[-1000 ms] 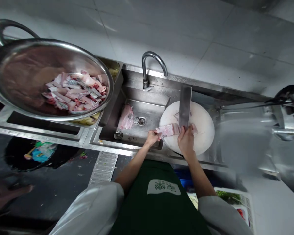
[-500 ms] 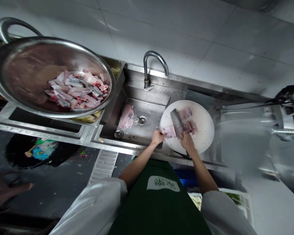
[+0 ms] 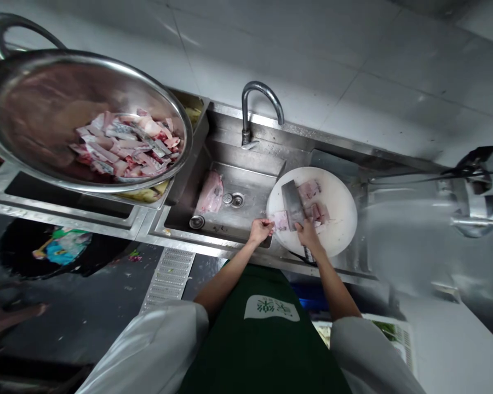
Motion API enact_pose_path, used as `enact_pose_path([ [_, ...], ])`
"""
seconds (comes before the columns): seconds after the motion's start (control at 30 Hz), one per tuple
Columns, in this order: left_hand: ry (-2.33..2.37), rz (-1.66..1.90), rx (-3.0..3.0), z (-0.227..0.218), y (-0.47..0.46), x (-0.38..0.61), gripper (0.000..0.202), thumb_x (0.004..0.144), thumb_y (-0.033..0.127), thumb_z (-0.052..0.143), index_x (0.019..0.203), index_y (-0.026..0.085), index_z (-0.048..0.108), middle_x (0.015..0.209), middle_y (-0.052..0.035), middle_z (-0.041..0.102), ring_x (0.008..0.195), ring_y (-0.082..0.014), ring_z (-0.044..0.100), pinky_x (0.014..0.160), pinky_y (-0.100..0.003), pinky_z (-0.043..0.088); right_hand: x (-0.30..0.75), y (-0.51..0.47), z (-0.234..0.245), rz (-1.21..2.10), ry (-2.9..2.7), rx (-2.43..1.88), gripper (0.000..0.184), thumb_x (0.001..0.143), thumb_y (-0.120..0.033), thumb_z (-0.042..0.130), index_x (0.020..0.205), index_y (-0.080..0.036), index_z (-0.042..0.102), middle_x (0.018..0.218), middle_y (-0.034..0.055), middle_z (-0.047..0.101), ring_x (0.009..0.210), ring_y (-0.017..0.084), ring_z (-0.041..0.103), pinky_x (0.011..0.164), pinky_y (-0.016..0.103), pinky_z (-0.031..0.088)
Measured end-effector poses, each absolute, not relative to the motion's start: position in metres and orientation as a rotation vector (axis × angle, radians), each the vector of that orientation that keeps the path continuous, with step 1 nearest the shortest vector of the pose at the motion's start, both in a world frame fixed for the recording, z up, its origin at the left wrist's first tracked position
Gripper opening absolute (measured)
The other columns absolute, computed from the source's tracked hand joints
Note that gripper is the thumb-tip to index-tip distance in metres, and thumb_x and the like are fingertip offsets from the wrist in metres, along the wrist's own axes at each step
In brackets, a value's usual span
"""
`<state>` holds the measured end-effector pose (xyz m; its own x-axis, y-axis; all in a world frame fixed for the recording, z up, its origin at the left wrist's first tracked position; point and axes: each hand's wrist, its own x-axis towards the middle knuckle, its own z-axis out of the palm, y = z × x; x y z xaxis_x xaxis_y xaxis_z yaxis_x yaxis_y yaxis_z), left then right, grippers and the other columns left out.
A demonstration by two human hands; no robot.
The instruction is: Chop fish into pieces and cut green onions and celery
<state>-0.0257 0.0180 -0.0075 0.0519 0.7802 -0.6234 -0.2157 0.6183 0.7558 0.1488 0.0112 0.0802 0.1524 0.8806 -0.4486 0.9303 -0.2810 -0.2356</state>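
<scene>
Pinching the left end of a pale fish strip (image 3: 280, 221) in the left hand (image 3: 260, 230), with a narrow grip, at the left edge of a round white chopping board (image 3: 342, 210). Holding a broad cleaver (image 3: 292, 201) in the right hand (image 3: 308, 234), with a grip closed where handle meets blade, the latter slanting away toward the far left edge of the board, between the strip and the cut fish pieces (image 3: 318, 212) near the middle. Hard to tell from above whether in contact with the strip or just beside it. Toward the board's far edge, a flat fish slab (image 3: 310, 188). Left of the board, a steel sink (image 3: 250, 169), with a pink fillet (image 3: 211, 192) along its left side, just beside the drain (image 3: 237, 200). At the sink's far edge, a curved faucet (image 3: 263, 87). Past its left edge, a large steel bowl (image 3: 41, 120), with a heap of fish chunks (image 3: 127, 143) toward its right rim.
</scene>
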Motion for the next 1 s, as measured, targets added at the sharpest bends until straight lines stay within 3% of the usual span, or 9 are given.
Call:
enact_pose_path([
  [0.1,1.306,0.81,0.538,-0.007,0.018,-0.026,0.031,0.071,0.027,0.089,0.062,0.015,0.062,0.05,0.0024,0.06,0.041,-0.0091,0.054,0.041,-0.02,0.046,0.158,0.013,0.095,-0.694,1.869,2.354,0.027,0.1,-0.02,0.047,0.113,-0.007,0.066,0.099,0.0174,0.074,0.092,0.026,0.069,0.083,0.033,0.051],
  [0.27,1.33,0.805,0.524,-0.009,0.016,-0.023,0.026,0.074,0.025,0.085,0.065,0.016,0.062,0.052,0.0029,0.061,0.042,-0.0093,0.055,0.043,-0.02,0.046,0.121,-0.004,0.104,-0.454,1.913,2.515,0.045,0.107,-0.028,0.035,0.135,0.001,0.056,0.101,0.0239,0.073,0.091,0.031,0.07,0.079,0.037,0.051],
  [0.47,1.346,0.761,0.629,-0.007,0.016,-0.028,0.026,0.078,0.026,0.079,0.061,0.017,0.061,0.049,0.0036,0.057,0.041,-0.0087,0.05,0.046,-0.021,0.043,0.103,-0.004,0.082,-0.722,1.737,2.271,0.026,0.105,-0.02,0.047,0.115,-0.006,0.066,0.105,0.021,0.075,0.101,0.027,0.072,0.081,0.029,0.048],
  [0.67,1.403,0.68,0.833,-0.002,0.019,-0.005,0.023,0.077,0.027,0.076,0.059,0.018,0.064,0.049,0.0026,0.058,0.048,-0.0109,0.051,0.051,-0.021,0.039,0.146,-0.012,0.084,-0.694,1.649,2.285,0.033,0.107,-0.024,0.043,0.131,-0.007,0.06,0.12,0.0225,0.073,0.112,0.028,0.07,0.089,0.032,0.048],
  [0.77,1.485,0.618,1.025,0.0,0.018,-0.001,0.027,0.074,0.022,0.077,0.053,0.018,0.06,0.048,0.0019,0.055,0.054,-0.0127,0.054,0.057,-0.022,0.04,0.152,-0.018,0.092,-0.671,1.621,2.33,0.032,0.106,-0.023,0.043,0.129,-0.008,0.061,0.12,0.0221,0.073,0.111,0.029,0.071,0.09,0.033,0.049],
  [1.0,1.667,1.186,1.171,-0.002,0.001,-0.043,0.02,0.091,0.025,0.059,0.073,0.02,0.063,0.072,-0.0004,0.063,0.068,-0.0145,0.057,0.071,-0.026,0.048,0.119,-0.027,0.111,-0.392,1.791,2.586,0.043,0.108,-0.026,0.034,0.137,0.0,0.053,0.099,0.0223,0.075,0.088,0.029,0.072,0.074,0.034,0.05],
])
